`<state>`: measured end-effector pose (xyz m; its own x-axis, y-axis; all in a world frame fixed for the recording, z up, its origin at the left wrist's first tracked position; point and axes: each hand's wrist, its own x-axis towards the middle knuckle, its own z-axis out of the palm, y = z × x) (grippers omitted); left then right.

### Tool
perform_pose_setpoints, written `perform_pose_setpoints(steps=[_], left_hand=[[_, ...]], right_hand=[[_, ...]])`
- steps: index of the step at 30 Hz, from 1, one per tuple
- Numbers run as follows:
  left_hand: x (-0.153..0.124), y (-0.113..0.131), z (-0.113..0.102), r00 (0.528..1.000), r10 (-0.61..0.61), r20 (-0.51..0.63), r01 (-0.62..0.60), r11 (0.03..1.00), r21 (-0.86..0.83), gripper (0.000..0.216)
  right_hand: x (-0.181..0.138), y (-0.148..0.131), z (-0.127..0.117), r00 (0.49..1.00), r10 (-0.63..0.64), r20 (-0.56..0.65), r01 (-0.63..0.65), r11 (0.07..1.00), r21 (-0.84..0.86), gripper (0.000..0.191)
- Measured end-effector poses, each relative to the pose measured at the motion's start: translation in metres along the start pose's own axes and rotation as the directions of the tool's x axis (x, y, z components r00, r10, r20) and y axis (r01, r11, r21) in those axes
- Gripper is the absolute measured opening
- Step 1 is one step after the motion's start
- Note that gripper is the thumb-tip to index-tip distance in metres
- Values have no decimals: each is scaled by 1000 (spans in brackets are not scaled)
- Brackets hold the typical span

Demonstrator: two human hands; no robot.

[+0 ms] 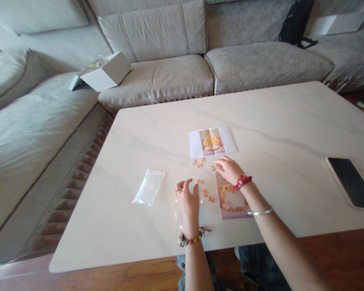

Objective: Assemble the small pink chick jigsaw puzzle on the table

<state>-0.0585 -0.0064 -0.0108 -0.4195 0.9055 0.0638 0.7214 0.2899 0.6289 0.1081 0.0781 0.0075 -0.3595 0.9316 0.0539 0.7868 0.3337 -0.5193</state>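
My right hand reaches over the top edge of a partly filled jigsaw puzzle showing a yellow cartoon figure. Its thumb and fingers close around a small orange puzzle piece, beside another piece. My left hand hovers low over the table, left of the puzzle, with bent fingers and the thumb apart; nothing shows between them. Loose pieces lie between the hands, among them one piece and a pair. More pieces sit farther back. Part of the puzzle is hidden under my right hand and wrist.
A creased reference picture lies behind the pieces. To the left is a clear plastic bag; a phone rests at the right on the white table. Beyond stands a grey sofa with a white box and black backpack.
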Motion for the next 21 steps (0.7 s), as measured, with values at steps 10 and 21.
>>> perform_pose_setpoints(steps=[10, 21], left_hand=[[2, -4, -5, 998, -55, 30, 56, 998, -29, 25], [-12, 14, 2, 990, 53, 127, -40, 994, -98, 23]], right_hand=[[26, -13, 7, 992, 43, 119, -48, 998, 35, 16], [-107, 5, -25, 904, 382, 193, -426, 769, 477, 16]])
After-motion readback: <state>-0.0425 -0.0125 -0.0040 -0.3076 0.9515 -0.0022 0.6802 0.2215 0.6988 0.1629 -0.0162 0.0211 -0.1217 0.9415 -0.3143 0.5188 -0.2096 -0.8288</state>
